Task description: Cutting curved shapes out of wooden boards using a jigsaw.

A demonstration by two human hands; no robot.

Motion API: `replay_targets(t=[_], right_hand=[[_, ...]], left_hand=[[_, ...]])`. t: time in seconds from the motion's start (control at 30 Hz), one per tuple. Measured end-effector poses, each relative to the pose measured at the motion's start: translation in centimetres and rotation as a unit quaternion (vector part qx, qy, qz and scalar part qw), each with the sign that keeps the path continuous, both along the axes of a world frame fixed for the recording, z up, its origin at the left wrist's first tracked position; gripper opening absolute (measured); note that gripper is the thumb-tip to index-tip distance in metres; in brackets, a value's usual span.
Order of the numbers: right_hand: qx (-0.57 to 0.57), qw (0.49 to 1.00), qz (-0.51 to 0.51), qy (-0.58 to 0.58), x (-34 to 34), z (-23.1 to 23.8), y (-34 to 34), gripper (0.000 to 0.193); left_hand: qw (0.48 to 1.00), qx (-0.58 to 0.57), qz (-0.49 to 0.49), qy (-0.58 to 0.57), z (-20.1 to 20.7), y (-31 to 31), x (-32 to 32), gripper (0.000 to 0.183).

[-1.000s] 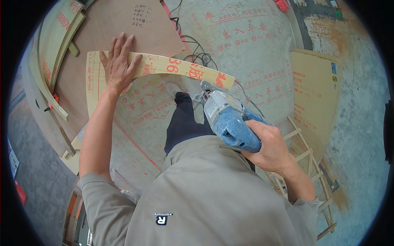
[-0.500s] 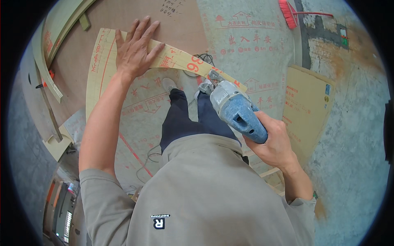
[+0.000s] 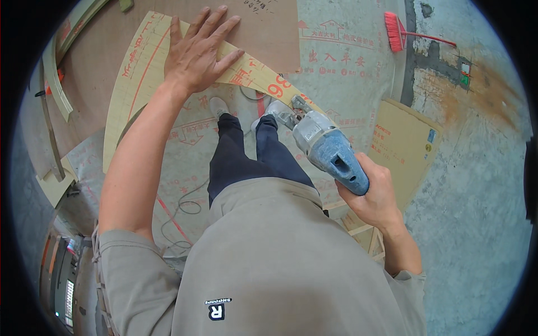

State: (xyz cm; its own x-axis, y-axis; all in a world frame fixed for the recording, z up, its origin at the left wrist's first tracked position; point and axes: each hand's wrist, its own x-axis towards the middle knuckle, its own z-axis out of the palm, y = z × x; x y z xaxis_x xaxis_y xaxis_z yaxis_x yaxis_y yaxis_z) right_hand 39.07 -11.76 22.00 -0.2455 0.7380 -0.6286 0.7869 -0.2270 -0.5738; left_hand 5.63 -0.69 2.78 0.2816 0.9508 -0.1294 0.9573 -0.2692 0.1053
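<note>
My left hand (image 3: 197,51) lies flat with fingers spread on a curved, arc-shaped plywood piece (image 3: 130,84) with red markings. My right hand (image 3: 374,195) grips the rear of a blue-grey handheld power tool (image 3: 325,147). The tool's metal head (image 3: 284,111) sits at the right end of the arc, by its edge. My legs in dark trousers and light shoes stand just below the curved piece.
A brown board (image 3: 263,28) lies under the arc at the top. A red broom (image 3: 399,29) rests on the concrete floor at upper right. A cardboard sheet (image 3: 404,147) and wooden frame (image 3: 358,224) lie right. Curved offcuts (image 3: 56,84) sit at left. A cable (image 3: 182,210) loops on the floor.
The view has tilted down and closer. My left hand stays pressed on the arc piece. The power tool in my right hand has stayed at the arc's right end.
</note>
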Motion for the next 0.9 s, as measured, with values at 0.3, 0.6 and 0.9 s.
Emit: replay_targets(t=[0.3, 0.6, 0.9], right_hand=[[0.011, 1.000, 0.016, -0.010, 1.0, 0.0, -0.2, 0.022], [0.009, 1.000, 0.007, -0.001, 0.5, -0.2, 0.0, 0.020], [0.010, 1.000, 0.003, -0.006, -0.1, -0.3, -0.1, 0.019]], left_hand=[[0.997, -0.078, 0.003, 0.004, 1.5, 0.3, 0.3, 0.076], [0.997, -0.081, 0.005, 0.014, 1.8, 0.4, 0.5, 0.076], [0.995, -0.095, 0.007, 0.015, 2.1, 0.6, 0.7, 0.076]])
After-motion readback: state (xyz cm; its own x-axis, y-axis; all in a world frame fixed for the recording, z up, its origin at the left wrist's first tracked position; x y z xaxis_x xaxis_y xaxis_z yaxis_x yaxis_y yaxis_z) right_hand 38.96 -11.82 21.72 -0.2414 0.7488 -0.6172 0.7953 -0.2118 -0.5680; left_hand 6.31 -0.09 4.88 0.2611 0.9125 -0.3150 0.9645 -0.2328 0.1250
